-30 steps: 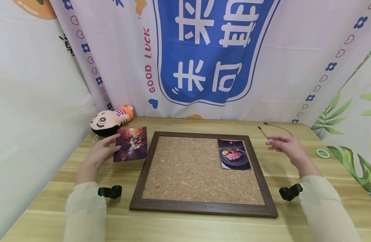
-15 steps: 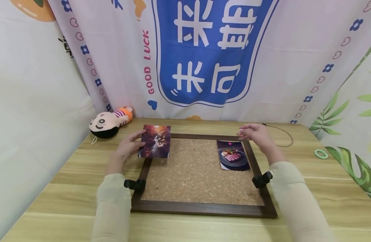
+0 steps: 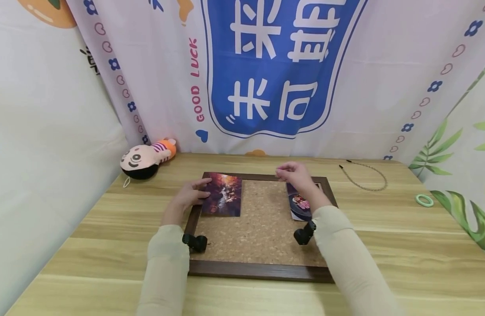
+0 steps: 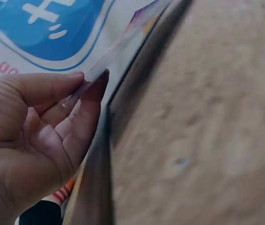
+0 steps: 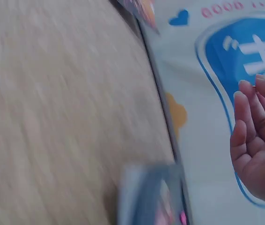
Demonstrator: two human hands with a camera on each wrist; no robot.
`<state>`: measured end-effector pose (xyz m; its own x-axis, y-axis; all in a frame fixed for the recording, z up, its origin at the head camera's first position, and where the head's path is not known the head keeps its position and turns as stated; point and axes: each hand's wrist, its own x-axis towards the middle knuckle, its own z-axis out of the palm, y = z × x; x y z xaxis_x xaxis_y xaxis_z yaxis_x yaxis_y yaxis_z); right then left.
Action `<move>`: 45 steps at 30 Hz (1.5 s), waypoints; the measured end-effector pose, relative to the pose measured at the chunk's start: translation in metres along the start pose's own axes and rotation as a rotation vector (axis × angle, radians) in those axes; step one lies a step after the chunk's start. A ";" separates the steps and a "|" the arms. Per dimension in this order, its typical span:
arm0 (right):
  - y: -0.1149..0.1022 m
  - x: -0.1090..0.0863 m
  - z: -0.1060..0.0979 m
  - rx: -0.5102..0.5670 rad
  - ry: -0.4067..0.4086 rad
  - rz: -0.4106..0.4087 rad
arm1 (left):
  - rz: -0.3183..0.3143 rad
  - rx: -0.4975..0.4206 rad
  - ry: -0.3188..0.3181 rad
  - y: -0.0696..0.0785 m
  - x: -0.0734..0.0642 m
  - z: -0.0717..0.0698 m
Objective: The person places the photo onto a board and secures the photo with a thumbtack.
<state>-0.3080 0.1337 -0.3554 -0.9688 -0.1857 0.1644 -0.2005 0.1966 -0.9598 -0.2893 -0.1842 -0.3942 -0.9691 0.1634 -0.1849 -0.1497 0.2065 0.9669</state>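
My left hand (image 3: 188,197) pinches the left edge of a photo print (image 3: 225,195) with a red and purple autumn scene, over the upper left corner of a cork board (image 3: 262,232). In the left wrist view the print (image 4: 118,49) appears nearly edge-on between thumb and fingers. My right hand (image 3: 297,175) is over the board's top edge, thumb and index finger together on a tiny pin (image 5: 254,86), mostly hidden by the fingertips. Below the right wrist, a photo of a plated meal (image 3: 299,204) lies on the board's upper right, partly covered by the arm.
The board has a dark brown wooden frame (image 3: 262,271). A plush doll (image 3: 143,160) lies at the table's back left. To the right are a thin braided cord (image 3: 366,188) and a mint-green ring (image 3: 424,200). A printed curtain (image 3: 262,87) hangs behind the table.
My left hand has carried the autumn print rightward from beside the board to over its upper left corner. My right hand has moved left from near the cord to above the board's top edge.
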 end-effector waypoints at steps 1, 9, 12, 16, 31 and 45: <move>0.000 0.001 0.007 -0.010 -0.015 -0.005 | -0.005 0.019 0.007 -0.001 0.001 0.001; -0.002 0.005 0.067 0.019 -0.072 0.019 | 0.009 0.128 0.069 -0.003 0.001 0.008; 0.005 0.005 0.087 -0.022 -0.096 0.021 | 0.032 0.156 0.079 -0.004 0.002 0.009; 0.016 0.002 0.105 -0.070 -0.093 0.008 | 0.044 0.188 0.076 -0.004 0.002 0.013; 0.028 -0.003 0.116 -0.022 -0.081 -0.024 | 0.060 0.228 0.129 -0.002 0.001 0.018; 0.030 -0.004 0.118 -0.017 -0.073 0.015 | 0.271 0.509 0.293 0.000 -0.003 0.015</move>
<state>-0.2933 0.0264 -0.4115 -0.9586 -0.2521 0.1325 -0.1892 0.2157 -0.9580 -0.2829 -0.1702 -0.3967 -0.9837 0.0182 0.1791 0.1493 0.6386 0.7550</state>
